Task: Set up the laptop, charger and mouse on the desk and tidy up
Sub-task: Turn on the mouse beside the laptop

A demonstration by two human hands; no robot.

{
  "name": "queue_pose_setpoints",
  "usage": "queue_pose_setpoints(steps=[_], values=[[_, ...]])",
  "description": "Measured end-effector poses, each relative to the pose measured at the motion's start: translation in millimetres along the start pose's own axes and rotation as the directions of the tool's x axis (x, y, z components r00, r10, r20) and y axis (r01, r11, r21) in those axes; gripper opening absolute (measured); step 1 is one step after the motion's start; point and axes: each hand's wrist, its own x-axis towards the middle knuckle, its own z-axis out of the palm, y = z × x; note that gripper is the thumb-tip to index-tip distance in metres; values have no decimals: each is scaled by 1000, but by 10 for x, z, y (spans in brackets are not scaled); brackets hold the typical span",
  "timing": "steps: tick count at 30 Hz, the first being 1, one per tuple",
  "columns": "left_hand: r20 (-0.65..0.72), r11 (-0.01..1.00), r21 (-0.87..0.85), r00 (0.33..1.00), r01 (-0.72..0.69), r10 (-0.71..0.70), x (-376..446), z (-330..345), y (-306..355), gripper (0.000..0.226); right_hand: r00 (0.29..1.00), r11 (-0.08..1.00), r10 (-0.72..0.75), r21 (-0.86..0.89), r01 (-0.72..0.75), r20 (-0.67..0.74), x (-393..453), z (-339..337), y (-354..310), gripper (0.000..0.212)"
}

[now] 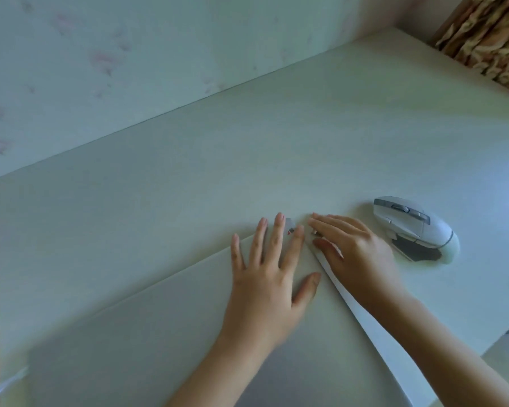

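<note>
A closed pale silver laptop (165, 327) lies flat on the white desk (247, 160), its far right corner pointing away from me. My left hand (268, 277) rests on the lid near that corner with fingers straight and spread. My right hand (356, 254) lies at the laptop's right edge, fingers extended toward the corner, thumb against the side. A small grey piece with a red mark (290, 226) shows between my fingertips at the corner; what it is I cannot tell. A white and grey mouse (417, 230) sits on the desk just right of my right hand.
A pale wall (130, 54) runs along the desk's far edge. A brown patterned curtain (488, 39) hangs at the top right. A scrap of white paper (3, 386) sticks out at the desk's lower left edge.
</note>
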Motion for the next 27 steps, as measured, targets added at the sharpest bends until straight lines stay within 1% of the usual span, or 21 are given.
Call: queue_pose_setpoints(steps=[2, 5, 8, 11, 12, 13, 14, 16, 18, 19, 21, 24, 27], values=[[7, 1000, 0, 1000, -1, 1, 1, -6, -4, 63, 999, 997, 18, 71, -16, -28, 18, 32, 5, 24], [1, 1000, 8, 1000, 3, -3, 1, -4, -1, 64, 997, 991, 33, 129, -23, -75, 43, 71, 14, 21], [-4, 1000, 5, 1000, 4, -4, 3, -8, -1, 63, 994, 991, 50, 132, -37, -96, 51, 86, 4, 22], [-2, 1000, 8, 1000, 15, -15, 9, -21, 11, 63, 993, 990, 53, 135, -39, -101, 61, 71, -40, 18], [2, 1000, 9, 1000, 14, -14, 6, -28, 14, 63, 991, 983, 80, 171, -62, -103, 58, 62, -67, 18], [7, 1000, 9, 1000, 12, -12, 3, -35, 12, 63, 985, 964, 139, 240, -110, -107, 48, 43, -105, 18], [9, 1000, 10, 1000, 8, -8, 1, -45, 6, 62, 969, 924, 226, 338, -181, -97, 39, 10, -145, 19], [15, 1000, 25, 1000, -3, 3, 3, -63, -20, 62, 913, 781, 409, 517, -349, -1, 6, -64, -199, 20], [25, 999, 50, 999, -23, 22, 5, -79, -40, 62, 842, 625, 524, 615, -482, 128, -53, -126, -206, 19], [29, 998, 61, 999, -33, 31, 10, -86, -44, 63, 810, 553, 559, 648, -523, 177, -79, -146, -199, 17], [34, 995, 70, 998, -64, 62, 36, -90, -39, 63, 761, 445, 609, 697, -562, 225, -110, -181, -188, 17], [22, 990, 43, 991, -134, 133, 141, -78, -48, 57, 720, 328, 655, 772, -544, 229, -130, -182, -189, 19], [-7, 994, 28, 994, -109, 109, 269, -88, -49, 47, 690, 250, 681, 807, -536, 247, -135, -123, -238, 20]])
